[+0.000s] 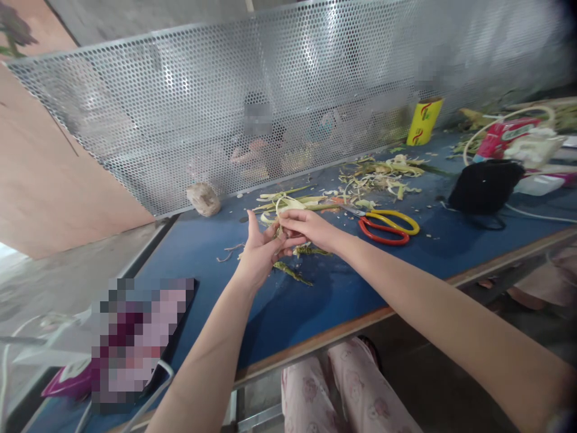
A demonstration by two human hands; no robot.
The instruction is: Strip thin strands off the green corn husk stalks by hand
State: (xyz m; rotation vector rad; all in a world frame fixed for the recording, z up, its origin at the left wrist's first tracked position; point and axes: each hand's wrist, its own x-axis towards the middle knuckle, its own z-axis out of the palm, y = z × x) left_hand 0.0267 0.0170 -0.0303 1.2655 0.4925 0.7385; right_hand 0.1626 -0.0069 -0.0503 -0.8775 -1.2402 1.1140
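My left hand [261, 251] is raised over the blue table [333, 307], thumb pointing up, its other fingers curled around pale green plant strips [285, 202]. Against it, my right hand [306, 227] pinches the same strips between thumb and fingertips. The strips loop upward from the fingers; the part between the hands is mostly hidden. Below my hands lie a green braided plant piece [292, 273] and another [318, 251]. Scissors [391, 230] with one red and one yellow handle rest to the right, blades toward the strips.
Plant scraps [383, 180] spread behind the scissors. A perforated metal screen [189, 114] borders the back, with a person visible through it. A stone-like lump [204, 199], a yellow cylinder [424, 122], a black pouch [485, 185] and a blurred tablet-like object [148, 343] stand or lie around.
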